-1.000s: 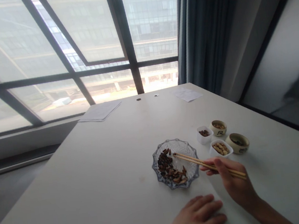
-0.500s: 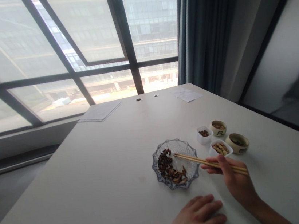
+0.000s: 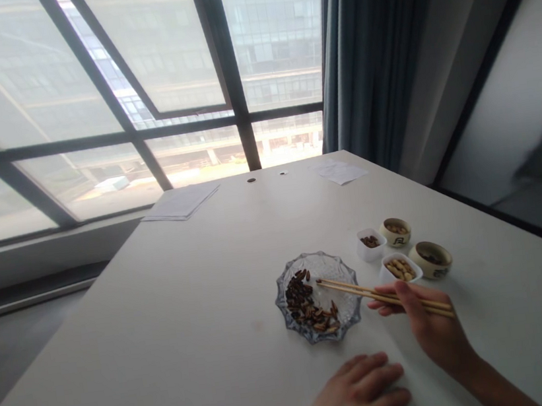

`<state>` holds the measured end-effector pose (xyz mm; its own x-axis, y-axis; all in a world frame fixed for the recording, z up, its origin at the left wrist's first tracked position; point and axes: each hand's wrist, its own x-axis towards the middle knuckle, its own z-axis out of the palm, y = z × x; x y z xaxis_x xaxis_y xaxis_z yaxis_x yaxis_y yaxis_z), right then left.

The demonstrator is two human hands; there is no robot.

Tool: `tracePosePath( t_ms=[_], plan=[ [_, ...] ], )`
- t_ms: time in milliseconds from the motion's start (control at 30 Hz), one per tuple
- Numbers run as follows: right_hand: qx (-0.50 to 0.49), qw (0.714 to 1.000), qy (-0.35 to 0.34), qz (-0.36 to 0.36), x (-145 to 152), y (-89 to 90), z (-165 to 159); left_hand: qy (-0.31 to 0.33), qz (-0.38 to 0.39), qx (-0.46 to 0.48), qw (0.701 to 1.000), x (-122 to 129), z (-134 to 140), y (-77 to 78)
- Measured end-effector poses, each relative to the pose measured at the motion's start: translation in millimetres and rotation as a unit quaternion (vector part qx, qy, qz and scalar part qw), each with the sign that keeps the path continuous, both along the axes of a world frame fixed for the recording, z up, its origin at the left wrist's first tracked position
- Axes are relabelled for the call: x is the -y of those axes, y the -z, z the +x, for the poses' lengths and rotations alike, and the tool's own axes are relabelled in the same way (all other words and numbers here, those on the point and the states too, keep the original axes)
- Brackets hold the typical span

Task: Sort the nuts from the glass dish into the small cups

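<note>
A pair of wooden chopsticks [image 3: 383, 295] is held in my right hand [image 3: 434, 328], fingers closed around them. Their tips reach over a scalloped clear glass bowl [image 3: 344, 266]; a small dark speck shows at the tips, too tiny to name. Brown pecan-like nuts [image 3: 304, 302] lie heaped along the bowl's left and front side. My left hand [image 3: 360, 388] rests flat on the table in front of the bowl, fingers a little apart, holding nothing. Just beyond my right hand, a white square cup [image 3: 388, 275] contains peanuts [image 3: 400, 270].
Another white cup [image 3: 371, 253] with brown pieces stands behind the peanuts. Two cream ceramic cups [image 3: 398, 239] with dark markings sit to the right, contents partly shaded. Papers [image 3: 181, 203] and a further sheet [image 3: 339, 170] lie at the far edge of the white table [image 3: 167, 323].
My right hand has shifted very slightly to the right, and the chopsticks with it. My left hand, the bowl and the cups look the same.
</note>
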<state>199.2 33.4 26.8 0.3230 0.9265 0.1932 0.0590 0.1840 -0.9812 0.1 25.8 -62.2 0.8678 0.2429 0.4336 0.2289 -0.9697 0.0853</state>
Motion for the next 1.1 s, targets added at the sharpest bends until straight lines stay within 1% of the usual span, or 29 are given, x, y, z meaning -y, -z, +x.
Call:
tracePosePath(
  t_ms=[167,333,433,533,667,800,900,1033,1100],
  plan=[
    [-0.010,1.000,0.004,0.000,-2,3.8,2,-0.002,-0.002,-0.017,1.000,0,0,-2.7],
    [-0.026,1.000,-0.001,0.001,-6,17.7,6,-0.001,-0.002,-0.012,1.000,1,0,-1.2],
    [-0.055,0.998,0.008,-0.012,-9,24.6,7,-0.001,-0.004,-0.005,1.000,1,1,-2.0],
    [-0.088,0.996,0.021,-0.021,-11,26.1,5,-0.001,-0.006,-0.009,1.000,1,0,-4.6],
    [-0.132,0.990,0.043,-0.023,-13,23.0,4,0.003,-0.005,-0.024,1.000,0,0,-6.4],
    [-0.171,0.983,0.072,-0.008,-15,11.7,10,0.002,-0.002,-0.006,1.000,-1,1,-5.1],
    [-0.191,0.975,0.112,0.023,-14,-7.3,25,0.006,-0.004,-0.011,1.000,-1,1,-4.9],
    [-0.187,0.962,0.183,0.075,-1,-35.4,61,0.010,-0.023,-0.017,1.000,-2,-1,-7.2],
    [-0.173,0.953,0.229,0.095,11,-42.6,85,0.015,-0.038,-0.018,0.999,-2,-2,-9.0]
  ],
)
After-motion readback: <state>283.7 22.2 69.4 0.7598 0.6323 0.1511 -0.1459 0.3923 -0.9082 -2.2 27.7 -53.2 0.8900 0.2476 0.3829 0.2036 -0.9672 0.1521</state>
